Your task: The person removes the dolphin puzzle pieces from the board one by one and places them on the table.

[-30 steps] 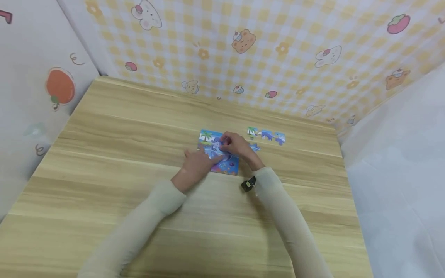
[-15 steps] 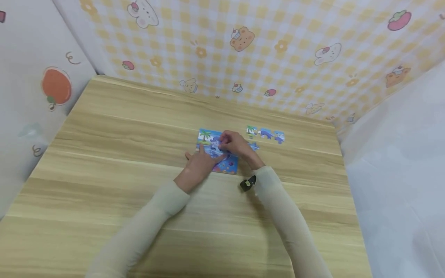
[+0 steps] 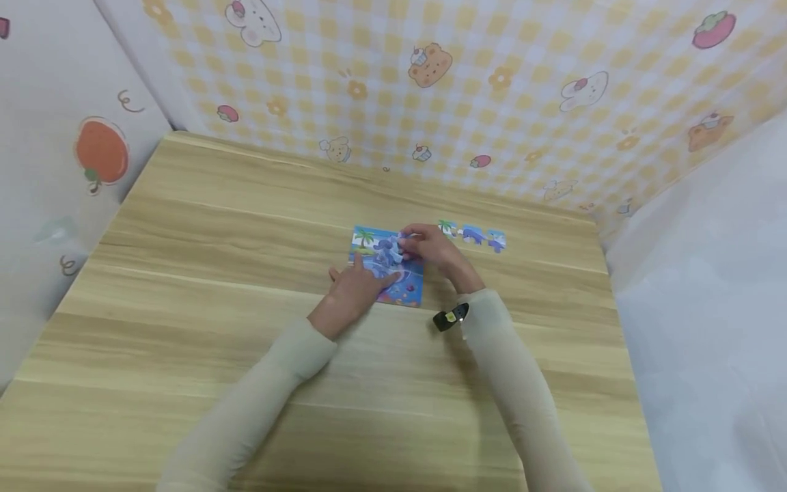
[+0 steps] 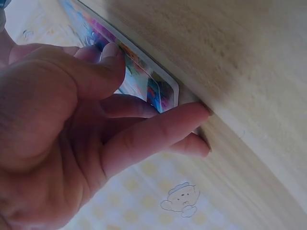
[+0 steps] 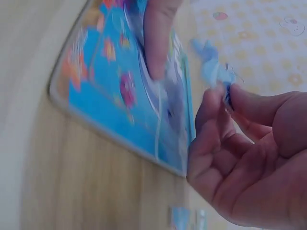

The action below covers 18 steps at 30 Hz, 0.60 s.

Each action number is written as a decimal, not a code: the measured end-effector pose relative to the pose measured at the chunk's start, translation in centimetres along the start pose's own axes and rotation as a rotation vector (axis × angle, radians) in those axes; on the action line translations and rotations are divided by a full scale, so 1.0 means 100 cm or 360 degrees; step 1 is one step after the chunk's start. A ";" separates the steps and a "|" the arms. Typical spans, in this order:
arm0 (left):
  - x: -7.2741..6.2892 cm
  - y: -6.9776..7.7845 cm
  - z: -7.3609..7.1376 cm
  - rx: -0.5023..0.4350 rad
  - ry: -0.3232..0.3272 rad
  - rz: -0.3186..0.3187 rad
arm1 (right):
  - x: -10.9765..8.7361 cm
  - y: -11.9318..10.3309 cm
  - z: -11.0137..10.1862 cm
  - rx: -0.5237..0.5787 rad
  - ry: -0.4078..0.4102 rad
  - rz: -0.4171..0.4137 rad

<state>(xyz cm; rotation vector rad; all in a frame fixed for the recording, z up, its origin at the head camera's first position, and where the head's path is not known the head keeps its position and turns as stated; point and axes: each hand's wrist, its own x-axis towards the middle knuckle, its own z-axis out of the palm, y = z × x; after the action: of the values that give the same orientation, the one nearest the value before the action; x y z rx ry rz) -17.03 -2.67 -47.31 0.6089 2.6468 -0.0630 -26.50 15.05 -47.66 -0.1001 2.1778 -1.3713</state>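
A jigsaw puzzle (image 3: 406, 292) with a sea picture and dolphins lies on the wooden table in a thin-edged tray. My left hand (image 3: 350, 295) rests at its lower left with fingers spread, the thumb (image 4: 108, 72) on the picture and other fingertips at the tray's edge. Over the upper right part, my right hand (image 3: 433, 247) pinches a light-blue puzzle piece (image 5: 214, 72) between thumb and fingers. In the right wrist view that piece is blurred and raised above the board. A finger (image 5: 158, 43) of the left hand touches the dolphin picture there.
Beyond the right hand, a row of loose pieces lies on the table: a palm-tree piece (image 3: 447, 227), a dolphin piece (image 3: 473, 235) and another blue piece (image 3: 496, 240). A checked cloth wall (image 3: 381, 89) stands behind the table (image 3: 246, 225), with pale walls on both sides.
My right hand has drawn slightly right and away from the puzzle's middle, with a piece now showing at its fingertips. A blue piece formerly visible beside that hand is out of sight. The left hand stays put.
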 end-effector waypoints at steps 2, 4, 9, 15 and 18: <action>0.001 0.000 0.000 -0.0026 0.0006 -0.0004 | -0.004 0.000 -0.008 -0.0017 0.0017 -0.0010; 0.001 -0.001 0.000 -0.0037 0.0010 -0.0005 | -0.008 0.002 -0.018 -0.0066 0.0043 -0.0020; 0.001 -0.002 0.000 -0.0058 0.0035 0.0027 | -0.018 0.017 -0.047 -0.0072 0.0188 0.0014; 0.001 -0.002 0.002 -0.0030 0.0073 0.0045 | -0.030 0.042 -0.085 -0.0118 0.0306 0.0078; 0.001 -0.002 0.002 -0.0039 0.0084 0.0052 | -0.035 0.051 -0.097 -0.0146 0.0359 0.0121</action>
<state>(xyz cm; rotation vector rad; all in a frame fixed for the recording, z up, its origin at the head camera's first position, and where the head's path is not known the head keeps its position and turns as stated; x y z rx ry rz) -17.14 -2.86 -47.50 0.6543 2.6833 -0.0054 -27.17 26.55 -47.44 0.1073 2.4038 -1.2934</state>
